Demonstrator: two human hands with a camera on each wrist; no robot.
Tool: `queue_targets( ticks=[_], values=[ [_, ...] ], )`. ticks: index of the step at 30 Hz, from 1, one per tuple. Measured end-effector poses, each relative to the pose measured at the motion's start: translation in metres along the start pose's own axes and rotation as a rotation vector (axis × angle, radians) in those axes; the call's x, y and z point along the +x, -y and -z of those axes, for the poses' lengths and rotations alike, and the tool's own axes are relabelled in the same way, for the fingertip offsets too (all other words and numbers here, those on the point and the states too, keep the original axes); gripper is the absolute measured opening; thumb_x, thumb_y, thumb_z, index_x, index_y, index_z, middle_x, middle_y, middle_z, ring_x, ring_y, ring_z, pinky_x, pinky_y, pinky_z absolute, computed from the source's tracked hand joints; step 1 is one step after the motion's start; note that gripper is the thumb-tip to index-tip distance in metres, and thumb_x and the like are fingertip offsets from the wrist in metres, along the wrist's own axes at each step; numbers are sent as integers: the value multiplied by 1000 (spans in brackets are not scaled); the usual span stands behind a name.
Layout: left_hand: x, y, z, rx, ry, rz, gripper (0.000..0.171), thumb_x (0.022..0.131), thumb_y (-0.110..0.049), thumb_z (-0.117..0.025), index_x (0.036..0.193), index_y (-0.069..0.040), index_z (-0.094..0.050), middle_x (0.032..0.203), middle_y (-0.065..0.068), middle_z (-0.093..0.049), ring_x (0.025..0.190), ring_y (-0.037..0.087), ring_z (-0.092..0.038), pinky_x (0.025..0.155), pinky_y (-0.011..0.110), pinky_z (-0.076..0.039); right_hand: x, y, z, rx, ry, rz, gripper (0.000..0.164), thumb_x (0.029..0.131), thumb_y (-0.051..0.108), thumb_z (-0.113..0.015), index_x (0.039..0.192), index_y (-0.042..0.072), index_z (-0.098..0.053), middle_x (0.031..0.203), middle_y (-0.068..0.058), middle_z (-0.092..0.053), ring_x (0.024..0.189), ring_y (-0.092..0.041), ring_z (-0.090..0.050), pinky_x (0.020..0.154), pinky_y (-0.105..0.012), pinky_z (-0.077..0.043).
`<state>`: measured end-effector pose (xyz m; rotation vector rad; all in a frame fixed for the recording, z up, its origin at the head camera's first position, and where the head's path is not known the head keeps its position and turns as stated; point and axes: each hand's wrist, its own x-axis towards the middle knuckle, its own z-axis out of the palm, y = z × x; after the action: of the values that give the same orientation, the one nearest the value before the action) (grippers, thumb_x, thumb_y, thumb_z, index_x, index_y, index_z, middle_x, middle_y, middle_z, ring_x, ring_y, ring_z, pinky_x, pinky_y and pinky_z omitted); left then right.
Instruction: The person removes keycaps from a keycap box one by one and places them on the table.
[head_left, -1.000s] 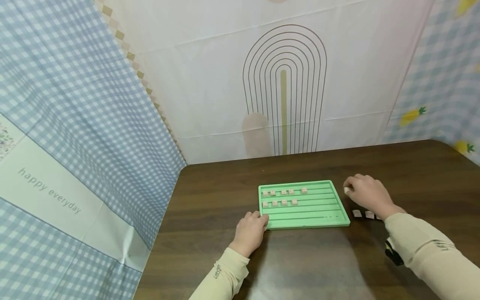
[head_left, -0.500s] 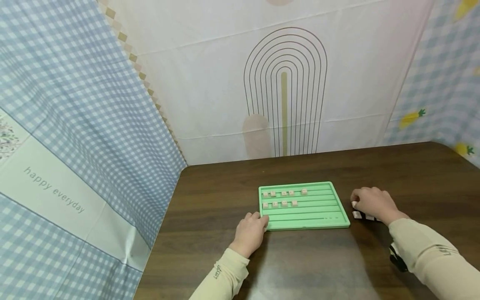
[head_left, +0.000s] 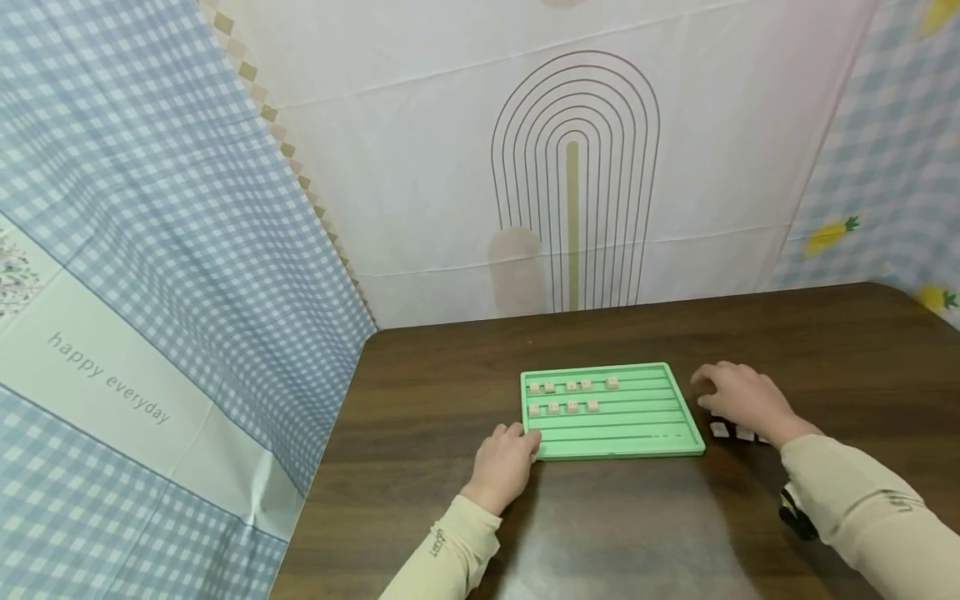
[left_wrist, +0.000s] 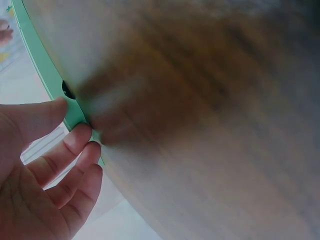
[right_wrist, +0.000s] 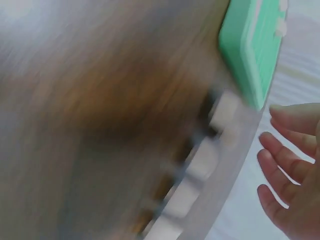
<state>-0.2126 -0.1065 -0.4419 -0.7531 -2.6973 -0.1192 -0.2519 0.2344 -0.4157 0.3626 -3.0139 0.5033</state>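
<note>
Green tray (head_left: 637, 419), one, with long grooves: flat on the dark wood-grain table (head_left: 600, 517), five pale blocks (head_left: 612, 382) in its far row, four more (head_left: 573, 406) in the next row nearer, both groups mostly towards the left.

Left hand (head_left: 501, 468), one: at the tray's near left corner, thumb and fingers closed about the rim, pinching it.

Right hand (head_left: 742, 398), one: right of the tray and apart from it, fingers loosely bent, thumb parted from them, nothing seen in its hold.

Loose blocks (head_left: 719, 429), pale, in a row right of the tray, partly hidden below the right hand; blurred in the right wrist view.

Sleeves, cream, two. Dark band (head_left: 797, 512), at the right wrist.

Backdrop: white cloth (head_left: 420, 167) with line-drawn arches, far; blue-and-white checked cloth (head_left: 187, 192), left.
</note>
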Motion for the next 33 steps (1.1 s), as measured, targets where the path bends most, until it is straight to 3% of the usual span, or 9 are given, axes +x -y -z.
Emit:
queue_targets(
  ticks=[4, 9, 17, 26, 33],
  values=[
    [0, 0, 1, 7, 11, -5, 8, 80, -17, -67, 79, -16, -59, 74, 2, -61, 60, 16, -46, 46, 23, -40, 11, 21, -5, 54, -22, 55, 27, 83, 11, -62, 107, -1, -63, 104, -25, -63, 89, -37, -58, 67, -50, -50],
    [-1, 0, 0, 18, 0, -12, 8, 80, -18, -68, 81, -16, -61, 75, 3, -62, 61, 17, -48, 47, 25, -42, 26, 52, -19, 126, 21, 139, 27, 83, 11, -61, 109, 0, -63, 106, -20, -65, 97, -35, -58, 76, -52, -49],
    [-1, -2, 1, 27, -16, -23, 9, 79, -18, -68, 81, -15, -61, 75, 4, -62, 60, 18, -49, 46, 25, -42, 43, 92, -51, 100, 28, 183, 23, 84, 14, -62, 104, 4, -65, 102, -14, -68, 94, -29, -60, 78, -49, -51],
    [1, -2, -1, 15, -8, -15, 8, 81, -18, -67, 81, -15, -60, 75, 2, -62, 61, 17, -48, 46, 23, -40, 45, 107, -59, 28, -29, 154, 10, 83, 11, -63, 92, 8, -66, 88, -9, -67, 76, -22, -59, 64, -40, -52],
    [-1, 0, -2, -28, 29, 21, 9, 82, -22, -66, 82, -15, -60, 77, 1, -61, 64, 17, -50, 49, 26, -43, 47, 110, -60, -3, -40, 152, 8, 82, 10, -63, 90, 8, -66, 86, -8, -66, 74, -22, -58, 61, -39, -52]
  ],
)
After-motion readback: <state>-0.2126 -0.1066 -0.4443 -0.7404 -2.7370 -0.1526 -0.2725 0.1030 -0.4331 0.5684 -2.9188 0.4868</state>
